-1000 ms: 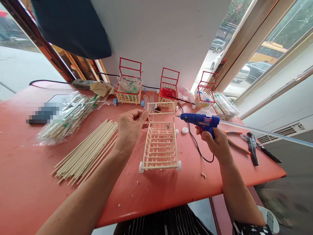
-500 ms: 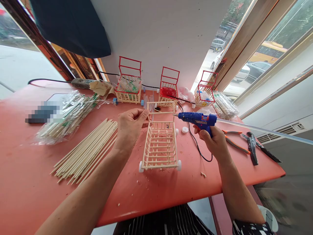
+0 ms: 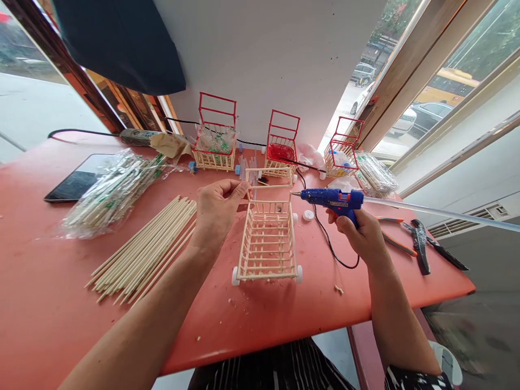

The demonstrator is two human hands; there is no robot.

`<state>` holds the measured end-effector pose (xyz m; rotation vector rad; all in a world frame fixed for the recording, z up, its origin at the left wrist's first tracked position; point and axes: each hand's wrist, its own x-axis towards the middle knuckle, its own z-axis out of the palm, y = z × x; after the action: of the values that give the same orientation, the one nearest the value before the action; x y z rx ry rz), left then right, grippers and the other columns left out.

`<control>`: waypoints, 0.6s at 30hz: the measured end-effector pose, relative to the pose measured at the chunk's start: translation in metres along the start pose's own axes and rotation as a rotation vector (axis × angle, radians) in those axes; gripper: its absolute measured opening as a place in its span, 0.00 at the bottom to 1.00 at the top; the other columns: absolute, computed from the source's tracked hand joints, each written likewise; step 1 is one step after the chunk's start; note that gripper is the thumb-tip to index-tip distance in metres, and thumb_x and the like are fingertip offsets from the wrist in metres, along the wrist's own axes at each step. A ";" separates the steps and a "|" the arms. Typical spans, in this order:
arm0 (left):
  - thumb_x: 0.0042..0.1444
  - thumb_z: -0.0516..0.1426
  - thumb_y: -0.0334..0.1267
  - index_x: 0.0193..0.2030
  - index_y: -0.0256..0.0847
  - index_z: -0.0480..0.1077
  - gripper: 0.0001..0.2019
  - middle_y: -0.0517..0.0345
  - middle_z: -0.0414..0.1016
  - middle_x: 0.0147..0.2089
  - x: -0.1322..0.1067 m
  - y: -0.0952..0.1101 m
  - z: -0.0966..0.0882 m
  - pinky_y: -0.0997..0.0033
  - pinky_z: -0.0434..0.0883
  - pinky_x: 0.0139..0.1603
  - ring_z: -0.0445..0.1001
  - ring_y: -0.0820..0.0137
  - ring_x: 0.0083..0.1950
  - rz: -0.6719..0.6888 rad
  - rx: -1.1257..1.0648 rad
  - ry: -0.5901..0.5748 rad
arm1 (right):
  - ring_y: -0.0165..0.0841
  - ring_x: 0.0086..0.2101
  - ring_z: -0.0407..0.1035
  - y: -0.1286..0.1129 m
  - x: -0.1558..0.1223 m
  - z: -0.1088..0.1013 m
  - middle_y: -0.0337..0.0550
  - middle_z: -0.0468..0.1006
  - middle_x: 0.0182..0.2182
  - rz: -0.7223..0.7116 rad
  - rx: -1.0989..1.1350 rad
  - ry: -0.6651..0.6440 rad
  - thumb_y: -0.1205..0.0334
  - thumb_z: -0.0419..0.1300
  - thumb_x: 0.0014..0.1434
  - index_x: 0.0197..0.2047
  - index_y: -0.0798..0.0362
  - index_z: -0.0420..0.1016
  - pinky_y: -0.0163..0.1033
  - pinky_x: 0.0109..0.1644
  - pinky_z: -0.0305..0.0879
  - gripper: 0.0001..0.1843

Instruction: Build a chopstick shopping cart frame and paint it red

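A small shopping cart built from wooden sticks (image 3: 266,278) stands on the table in front of me, with white caps as wheels. My left hand (image 3: 215,208) is closed in a pinch on the left upright of its raised stick handle. Wrapped around the grip of a blue hot glue gun (image 3: 331,198) is my right hand (image 3: 365,233). The gun's metal tip points left, close beside the handle's right upright; whether it touches I cannot tell. A long clear glue stick (image 3: 430,209) sticks out of the gun's rear.
Loose wooden sticks (image 3: 142,249) and bagged sticks (image 3: 114,189) lie left, near a tablet (image 3: 73,181). Several carts with red handles, including one cart (image 3: 217,154), line the wall. Right are orange-handled pliers (image 3: 400,244), black cutters (image 3: 420,246) and a black cord (image 3: 333,249).
The glue gun and my right hand have shifted slightly right, and the tip sits a little lower. My left hand keeps its pinch on the cart's handle.
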<state>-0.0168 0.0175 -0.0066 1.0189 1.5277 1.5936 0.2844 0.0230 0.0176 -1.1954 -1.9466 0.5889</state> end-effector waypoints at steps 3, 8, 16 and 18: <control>0.57 0.64 0.43 0.29 0.41 0.76 0.10 0.57 0.79 0.31 -0.001 0.000 0.000 0.78 0.75 0.24 0.81 0.67 0.33 0.016 -0.020 -0.003 | 0.34 0.30 0.68 0.001 0.000 -0.001 0.46 0.81 0.32 0.022 -0.001 0.020 0.40 0.60 0.66 0.40 0.54 0.80 0.38 0.32 0.66 0.23; 0.57 0.64 0.43 0.30 0.41 0.78 0.09 0.57 0.79 0.31 -0.001 0.000 0.000 0.77 0.76 0.25 0.81 0.67 0.33 0.014 -0.011 -0.001 | 0.32 0.29 0.68 0.001 0.001 0.001 0.48 0.83 0.37 -0.010 0.061 0.032 0.41 0.60 0.67 0.41 0.54 0.79 0.38 0.31 0.64 0.22; 0.56 0.64 0.47 0.31 0.42 0.79 0.11 0.56 0.80 0.31 0.002 -0.005 -0.001 0.75 0.77 0.28 0.80 0.66 0.33 0.021 -0.005 -0.011 | 0.28 0.24 0.62 -0.004 0.006 0.020 0.43 0.78 0.32 -0.051 0.406 0.119 0.36 0.61 0.66 0.42 0.52 0.78 0.36 0.26 0.60 0.25; 0.55 0.65 0.48 0.31 0.42 0.79 0.12 0.56 0.80 0.31 0.001 -0.005 -0.001 0.75 0.76 0.27 0.80 0.66 0.33 0.024 -0.010 -0.013 | 0.29 0.26 0.67 -0.008 0.010 0.020 0.44 0.80 0.34 -0.009 0.554 0.153 0.32 0.60 0.65 0.42 0.51 0.78 0.36 0.24 0.62 0.28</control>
<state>-0.0185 0.0184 -0.0114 1.0435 1.5027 1.6068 0.2616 0.0285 0.0147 -0.8489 -1.5176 0.9284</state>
